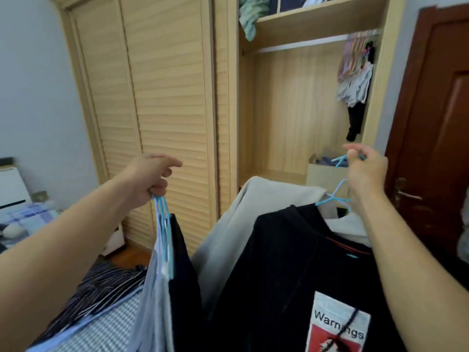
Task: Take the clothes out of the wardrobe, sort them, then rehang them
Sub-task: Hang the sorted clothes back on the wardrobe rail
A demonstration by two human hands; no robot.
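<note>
My left hand [152, 177] grips the hooks of several blue hangers [162, 219], from which a light blue shirt [152, 301] and a dark garment [182, 275] hang. My right hand [365, 171] grips the hooks of blue hangers [335, 196] carrying a black top with a "Warnings" patch [291, 275] and a grey garment [253, 199]. Both bundles are held up in front of the open wardrobe [291, 110], whose rail [299, 45] is bare except at its right end.
Empty pink hangers and a few pale and black clothes [355, 82] hang at the rail's right end. A box [322, 171] sits on the wardrobe floor. A green cloth [251, 16] drapes off the upper shelf. Striped and checked clothes [101, 301] lie lower left. A brown door [431, 123] stands right.
</note>
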